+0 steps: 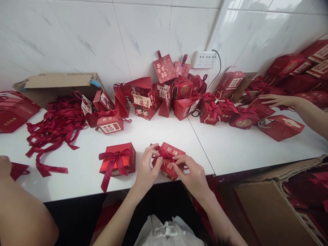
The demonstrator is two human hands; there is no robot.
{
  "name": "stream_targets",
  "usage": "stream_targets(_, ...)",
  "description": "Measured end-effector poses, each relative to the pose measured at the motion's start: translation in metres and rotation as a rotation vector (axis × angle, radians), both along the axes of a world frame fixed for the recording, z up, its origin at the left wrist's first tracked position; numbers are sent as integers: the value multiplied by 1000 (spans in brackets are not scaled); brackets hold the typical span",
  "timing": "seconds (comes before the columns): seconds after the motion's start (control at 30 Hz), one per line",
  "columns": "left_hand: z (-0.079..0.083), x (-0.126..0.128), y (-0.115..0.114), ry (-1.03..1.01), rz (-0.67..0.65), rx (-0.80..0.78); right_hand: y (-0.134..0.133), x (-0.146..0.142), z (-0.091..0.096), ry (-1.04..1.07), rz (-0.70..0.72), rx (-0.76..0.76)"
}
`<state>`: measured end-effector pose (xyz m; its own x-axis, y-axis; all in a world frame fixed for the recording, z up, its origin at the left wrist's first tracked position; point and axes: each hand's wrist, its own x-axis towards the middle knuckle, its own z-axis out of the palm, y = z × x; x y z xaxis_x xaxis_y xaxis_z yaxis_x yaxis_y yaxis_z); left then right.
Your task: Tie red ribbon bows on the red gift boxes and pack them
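A small red gift box [171,152] with gold characters rests at the near edge of the white table [159,131]. A dark red ribbon [164,154] crosses its top. My left hand [146,169] pinches the ribbon at the box's left side. My right hand [193,176] pinches the ribbon at the box's right side, fingers closed. Just left of my hands stands another red box [118,162] tied with a ribbon bow.
A heap of loose dark red ribbons [55,128] lies at the left beside a cardboard box [58,85]. Many red gift boxes [184,97] crowd the wall. Another person's hand [275,100] reaches in from the right; another arm [20,208] is at left. A carton [271,212] sits below.
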<state>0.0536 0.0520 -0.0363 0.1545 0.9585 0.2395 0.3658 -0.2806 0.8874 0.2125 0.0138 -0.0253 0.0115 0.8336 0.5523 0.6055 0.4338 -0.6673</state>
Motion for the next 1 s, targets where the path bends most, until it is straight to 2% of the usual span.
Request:
stream_targets(0.13,1,-2,5,-98,-63,17,1,0,-1,57,9,-79)
stream_targets(0.3,14,-3,17,5,-226,167,2,3,0,162,69,-198)
stream_targets(0.37,19,-3,24,21,-306,109,4,6,2,201,90,-252)
stream_targets(0.5,21,-3,31,3,-402,-132,7,14,4,240,116,-310)
stream_targets(0.7,16,-5,24,-29,-422,-196,10,18,-3,280,62,-288)
stream_targets(0.93,12,-3,16,-97,-336,-257,6,24,3,89,66,-212)
stream_targets(1.0,12,-3,13,-94,-344,-250,1,27,7,93,20,-196)
